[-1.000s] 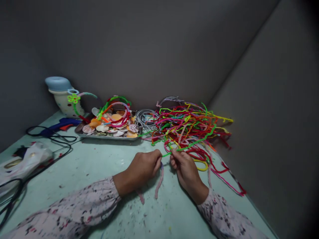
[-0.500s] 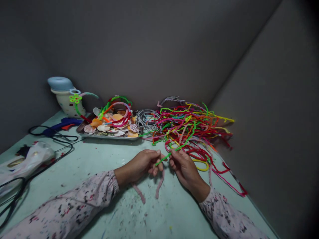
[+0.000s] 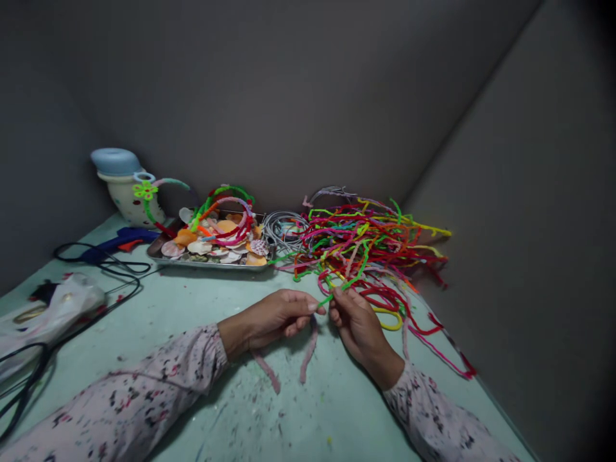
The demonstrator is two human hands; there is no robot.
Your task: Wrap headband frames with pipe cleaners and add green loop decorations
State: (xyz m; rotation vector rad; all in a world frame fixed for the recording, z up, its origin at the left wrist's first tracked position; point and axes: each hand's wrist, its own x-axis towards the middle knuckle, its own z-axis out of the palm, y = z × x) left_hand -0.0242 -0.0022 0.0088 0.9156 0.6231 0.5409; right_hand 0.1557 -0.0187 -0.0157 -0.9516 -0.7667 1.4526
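Observation:
Both my hands pinch one bright green pipe cleaner (image 3: 357,277) above the middle of the table. My left hand (image 3: 283,316) has its lower end between thumb and forefinger. My right hand (image 3: 355,316) grips it a short way further up, and its free end rises over the heap behind. Beneath my left hand lies a dusty pink pipe cleaner (image 3: 309,354); two of its ends show, and the part between them is hidden by the hand.
Beyond my hands spreads a tangled heap of colourful pipe cleaners (image 3: 370,234). Left of it are coiled grey wire (image 3: 283,228) and a metal tray (image 3: 212,264) of seashells and fuzzy rings. A blue glue gun (image 3: 120,239), black cord (image 3: 135,282), plastic bag (image 3: 72,301) and lidded cup (image 3: 126,192) stand further left.
My left thumb and fingers have closed on the green pipe cleaner's lower end, which lay across the looser fingers before. Its upper end has swung slightly left and down.

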